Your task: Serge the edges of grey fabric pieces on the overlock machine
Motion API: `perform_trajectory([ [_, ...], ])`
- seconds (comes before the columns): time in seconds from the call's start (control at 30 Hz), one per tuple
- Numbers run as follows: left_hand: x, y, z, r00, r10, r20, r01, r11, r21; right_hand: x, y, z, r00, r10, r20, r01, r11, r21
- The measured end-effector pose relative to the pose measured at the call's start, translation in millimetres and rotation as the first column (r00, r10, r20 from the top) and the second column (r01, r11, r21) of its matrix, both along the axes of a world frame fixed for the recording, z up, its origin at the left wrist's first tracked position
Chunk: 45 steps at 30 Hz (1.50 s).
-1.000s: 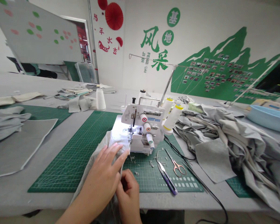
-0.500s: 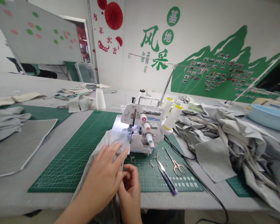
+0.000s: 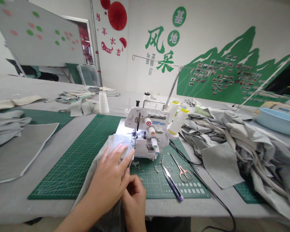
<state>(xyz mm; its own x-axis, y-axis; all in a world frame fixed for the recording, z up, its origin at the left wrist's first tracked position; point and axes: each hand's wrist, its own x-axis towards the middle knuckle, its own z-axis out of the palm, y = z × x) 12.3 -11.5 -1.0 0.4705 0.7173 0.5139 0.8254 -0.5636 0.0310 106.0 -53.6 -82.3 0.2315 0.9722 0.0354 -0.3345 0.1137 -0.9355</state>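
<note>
A white overlock sewing machine stands on a green cutting mat, its lamp lighting the needle area. Light grey fabric runs from under the presser foot toward me and over the table's front edge. My left hand lies flat on the fabric with fingers stretched toward the foot. Just below and right of it, my right hand is curled, its fingers pinched at the fabric's right edge; the pinch is partly hidden behind the left hand.
Purple-handled thread snips and small scissors lie right of the machine among lint. A heap of grey fabric and a blue basin are farther right. Black cables cross the mat. A white thread cone stands behind left.
The fabric has shifted slightly toward the machine. My right hand has closed its fingers more and moved slightly down; my left hand remains flat on the cloth.
</note>
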Motion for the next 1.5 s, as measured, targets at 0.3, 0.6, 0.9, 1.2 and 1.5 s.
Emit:
perform_trajectory([
  [0.3,-0.8,-7.6,-4.5,1.0,-0.023,-0.011,0.023,0.999,0.045,-0.6,-1.0,-4.0,0.992,0.026,-0.125,-0.028,1.0,-0.013],
  [0.6,0.2,-21.4,-9.0,0.995,-0.09,0.037,0.089,0.995,0.033,1.3,-2.8,-8.3,0.991,-0.042,-0.131,0.043,0.999,0.002],
  [0.9,1.8,-18.9,-7.2,0.995,-0.084,0.062,0.083,0.996,0.018,1.9,-3.3,-6.3,0.994,-0.056,-0.092,0.057,0.998,0.007],
  [1.2,3.3,-17.2,-9.7,0.994,-0.08,0.073,0.08,0.997,0.004,2.4,-1.6,-8.0,0.995,-0.094,-0.02,0.094,0.995,0.025],
  [1.5,3.8,-13.9,-11.4,0.993,-0.074,0.09,0.077,0.997,-0.024,5.8,-2.0,0.1,0.996,-0.04,0.076,0.035,0.997,0.064],
])
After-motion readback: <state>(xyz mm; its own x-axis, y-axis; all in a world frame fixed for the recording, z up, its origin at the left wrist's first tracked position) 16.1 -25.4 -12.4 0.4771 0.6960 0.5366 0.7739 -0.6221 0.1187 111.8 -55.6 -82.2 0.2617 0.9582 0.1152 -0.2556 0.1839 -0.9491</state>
